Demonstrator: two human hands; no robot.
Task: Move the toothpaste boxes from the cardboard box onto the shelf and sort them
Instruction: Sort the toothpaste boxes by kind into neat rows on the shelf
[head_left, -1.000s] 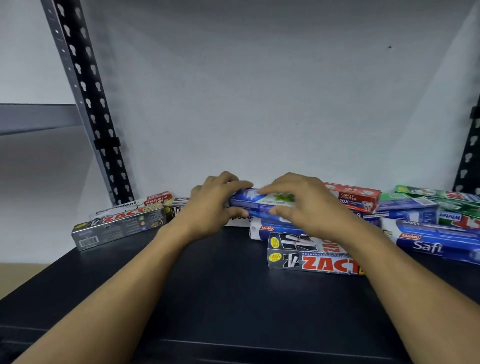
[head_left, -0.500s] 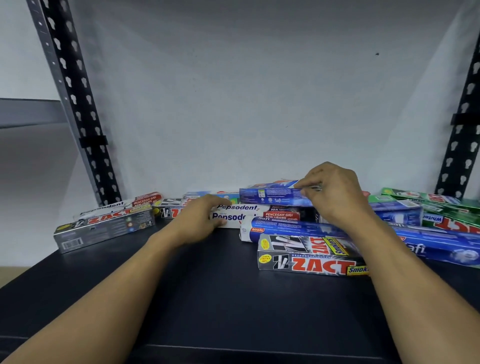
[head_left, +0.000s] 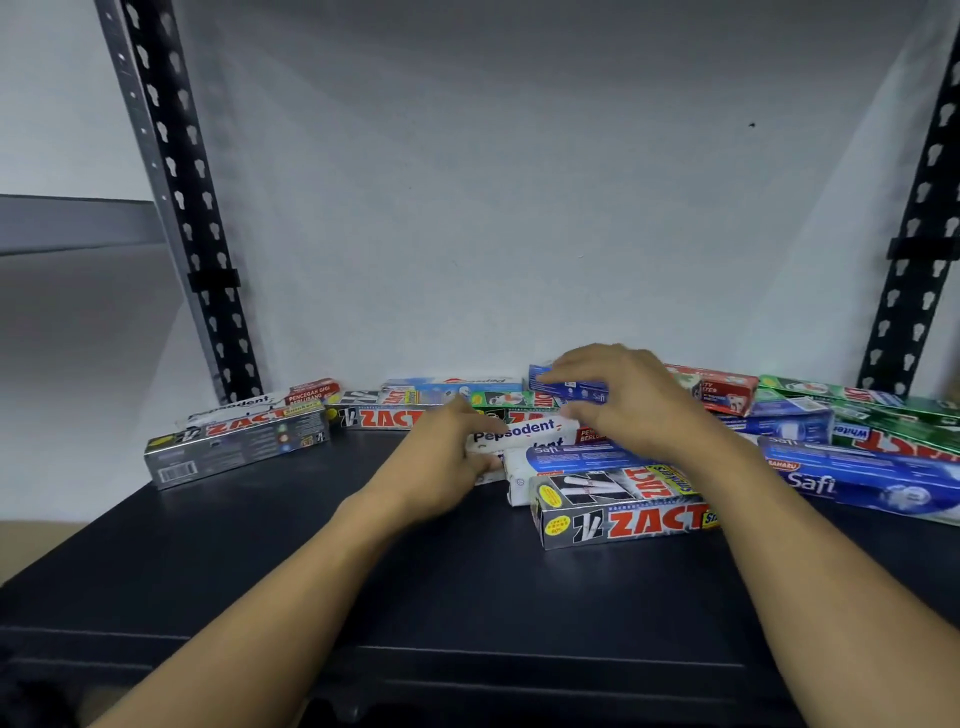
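Shelf (head_left: 467, 597): matte black board. Glossy silver ZACT box (head_left: 623, 514), crisp-edged card, lies flat at 4 o'clock of L hand (head_left: 441, 462), which has now closed round the white Pepsodent box (head_left: 524, 432). R hand (head_left: 628, 400) pinches the blue Safi box (head_left: 569, 387), carried toward 2 o'clock vs half a sec ago. Prob. sorting by brand; cardboard box not in view.

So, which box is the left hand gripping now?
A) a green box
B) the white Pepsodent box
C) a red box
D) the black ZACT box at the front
B: the left hand grips the left end of the white Pepsodent box, while the right hand holds a blue Safi box.
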